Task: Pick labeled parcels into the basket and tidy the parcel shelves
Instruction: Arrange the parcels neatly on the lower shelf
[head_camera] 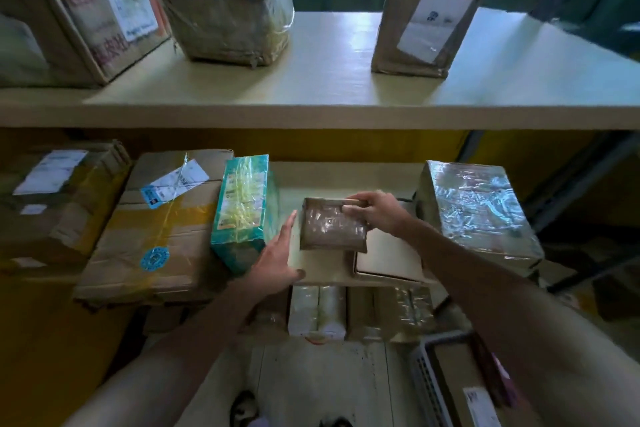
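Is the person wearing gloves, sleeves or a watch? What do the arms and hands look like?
No gloves: the left hand and right hand are bare. Both forearms are bare too, with no sleeve in view. No watch, ring or wristband shows on either.

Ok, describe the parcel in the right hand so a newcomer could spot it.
On the middle shelf, look in the gap between the teal box and the shiny wrapped box. The small brown parcel there is held by the right hand at its top corner. Its neighbours are all bigger.
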`<action>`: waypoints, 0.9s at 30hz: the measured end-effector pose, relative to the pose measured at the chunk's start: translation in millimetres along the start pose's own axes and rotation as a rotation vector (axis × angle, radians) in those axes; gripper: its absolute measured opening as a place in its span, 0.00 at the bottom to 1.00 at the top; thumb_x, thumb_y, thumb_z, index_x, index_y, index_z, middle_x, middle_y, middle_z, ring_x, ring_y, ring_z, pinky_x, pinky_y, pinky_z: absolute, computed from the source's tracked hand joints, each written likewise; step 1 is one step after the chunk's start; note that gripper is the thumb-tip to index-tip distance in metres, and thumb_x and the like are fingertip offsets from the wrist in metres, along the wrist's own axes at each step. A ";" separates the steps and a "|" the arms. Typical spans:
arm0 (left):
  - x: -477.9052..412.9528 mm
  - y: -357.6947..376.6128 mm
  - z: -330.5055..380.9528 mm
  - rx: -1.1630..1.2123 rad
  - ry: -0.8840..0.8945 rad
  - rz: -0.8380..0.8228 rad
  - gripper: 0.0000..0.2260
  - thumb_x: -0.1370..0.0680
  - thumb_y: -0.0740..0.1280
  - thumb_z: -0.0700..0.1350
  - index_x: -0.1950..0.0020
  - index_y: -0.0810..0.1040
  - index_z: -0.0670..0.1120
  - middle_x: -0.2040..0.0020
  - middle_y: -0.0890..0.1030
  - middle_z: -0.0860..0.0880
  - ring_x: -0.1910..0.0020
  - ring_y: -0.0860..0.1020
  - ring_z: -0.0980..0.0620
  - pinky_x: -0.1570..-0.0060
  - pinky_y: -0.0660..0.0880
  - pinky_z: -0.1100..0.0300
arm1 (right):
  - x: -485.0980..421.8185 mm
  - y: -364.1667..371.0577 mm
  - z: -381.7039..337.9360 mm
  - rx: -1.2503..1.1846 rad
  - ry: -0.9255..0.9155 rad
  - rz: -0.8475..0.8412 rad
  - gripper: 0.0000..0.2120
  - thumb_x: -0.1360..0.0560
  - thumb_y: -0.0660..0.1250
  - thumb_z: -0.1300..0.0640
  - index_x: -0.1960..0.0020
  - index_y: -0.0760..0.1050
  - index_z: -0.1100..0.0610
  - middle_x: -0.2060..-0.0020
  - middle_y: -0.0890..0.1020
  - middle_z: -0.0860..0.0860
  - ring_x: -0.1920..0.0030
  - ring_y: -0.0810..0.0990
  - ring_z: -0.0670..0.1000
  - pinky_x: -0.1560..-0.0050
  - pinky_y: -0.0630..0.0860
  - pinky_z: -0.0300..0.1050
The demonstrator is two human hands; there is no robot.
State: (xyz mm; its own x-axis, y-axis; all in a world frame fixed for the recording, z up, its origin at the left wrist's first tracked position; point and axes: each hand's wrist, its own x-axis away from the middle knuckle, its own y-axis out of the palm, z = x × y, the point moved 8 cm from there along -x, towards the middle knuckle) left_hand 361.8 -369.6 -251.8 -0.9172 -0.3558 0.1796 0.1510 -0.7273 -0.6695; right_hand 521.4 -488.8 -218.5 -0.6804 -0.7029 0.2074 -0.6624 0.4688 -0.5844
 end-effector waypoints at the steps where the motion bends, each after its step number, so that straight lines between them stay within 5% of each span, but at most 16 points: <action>1: -1.6 -7.1 4.9 0.005 0.005 0.044 0.52 0.35 0.76 0.40 0.26 0.41 0.58 0.25 0.59 0.45 0.29 0.61 0.43 0.35 0.61 0.54 | 2.2 -3.9 -3.5 -0.024 0.013 -0.041 0.14 0.27 0.69 0.50 0.45 0.79 0.56 0.58 0.82 0.54 0.61 0.81 0.51 0.59 0.82 0.47; 4: -2.6 -16.8 15.8 0.021 0.058 0.074 0.54 0.38 0.79 0.44 0.26 0.44 0.59 0.28 0.62 0.44 0.31 0.64 0.42 0.36 0.64 0.48 | 10.2 -15.0 -11.5 -0.039 0.023 -0.076 0.15 0.27 0.68 0.47 0.50 0.81 0.58 0.65 0.81 0.53 0.68 0.80 0.50 0.70 0.80 0.39; 8: 1.2 -20.2 20.3 0.049 0.118 0.081 0.54 0.40 0.80 0.48 0.27 0.46 0.58 0.31 0.67 0.46 0.34 0.68 0.46 0.39 0.69 0.50 | 19.3 -24.3 -20.2 -0.173 0.073 -0.157 0.19 0.31 0.68 0.39 0.64 0.82 0.56 0.69 0.83 0.54 0.70 0.82 0.51 0.71 0.80 0.41; 13: 4.3 -13.9 29.5 0.316 0.114 0.033 0.48 0.41 0.80 0.47 0.30 0.52 0.58 0.41 0.72 0.55 0.39 0.72 0.51 0.54 0.75 0.68 | 28.6 -44.2 -27.1 -0.216 0.084 -0.105 0.25 0.36 0.67 0.32 0.65 0.83 0.55 0.72 0.83 0.55 0.72 0.82 0.51 0.72 0.78 0.40; 16: 5.1 -12.2 33.2 0.493 0.058 0.024 0.45 0.45 0.80 0.51 0.35 0.57 0.60 0.40 0.72 0.53 0.40 0.71 0.53 0.53 0.75 0.64 | 30.9 -55.2 -21.5 -0.235 0.141 0.008 0.26 0.31 0.60 0.31 0.60 0.80 0.54 0.70 0.84 0.55 0.69 0.84 0.54 0.68 0.81 0.47; 19: 5.5 -9.6 33.5 0.729 -0.031 -0.001 0.43 0.43 0.78 0.53 0.32 0.61 0.56 0.41 0.76 0.49 0.48 0.80 0.49 0.60 0.80 0.56 | 40.3 -47.2 -14.4 -0.353 0.138 0.044 0.22 0.27 0.52 0.31 0.49 0.74 0.45 0.67 0.84 0.49 0.64 0.84 0.49 0.65 0.81 0.48; 21: 5.2 -6.2 35.1 0.824 -0.049 -0.010 0.40 0.41 0.77 0.52 0.32 0.64 0.55 0.45 0.80 0.49 0.53 0.83 0.49 0.62 0.80 0.56 | 46.6 -33.9 -15.7 -0.374 0.074 0.038 0.29 0.30 0.55 0.29 0.35 0.65 0.44 0.56 0.82 0.46 0.56 0.81 0.46 0.63 0.81 0.48; 23: 3.7 -1.1 36.3 0.823 -0.049 -0.001 0.38 0.39 0.76 0.52 0.32 0.66 0.55 0.45 0.81 0.48 0.52 0.83 0.48 0.57 0.81 0.53 | 50.2 -20.2 -24.2 -0.305 -0.033 0.031 0.34 0.33 0.66 0.33 0.32 0.57 0.38 0.48 0.80 0.44 0.53 0.80 0.44 0.65 0.81 0.45; 27: 3.2 4.6 27.0 0.733 -0.109 0.090 0.43 0.39 0.76 0.59 0.29 0.60 0.60 0.36 0.73 0.54 0.39 0.75 0.49 0.42 0.75 0.47 | 49.1 -10.5 -27.7 -0.275 -0.151 0.157 0.44 0.31 0.73 0.49 0.27 0.46 0.39 0.47 0.79 0.43 0.55 0.79 0.38 0.56 0.80 0.37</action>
State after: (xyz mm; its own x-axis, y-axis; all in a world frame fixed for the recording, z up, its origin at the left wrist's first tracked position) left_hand 369.5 -389.9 -234.9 -0.8536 -0.4612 0.2423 0.4663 -0.8838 -0.0395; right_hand 486.3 -513.4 -180.5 -0.7402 -0.6724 0.0009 -0.6270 0.6897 -0.3622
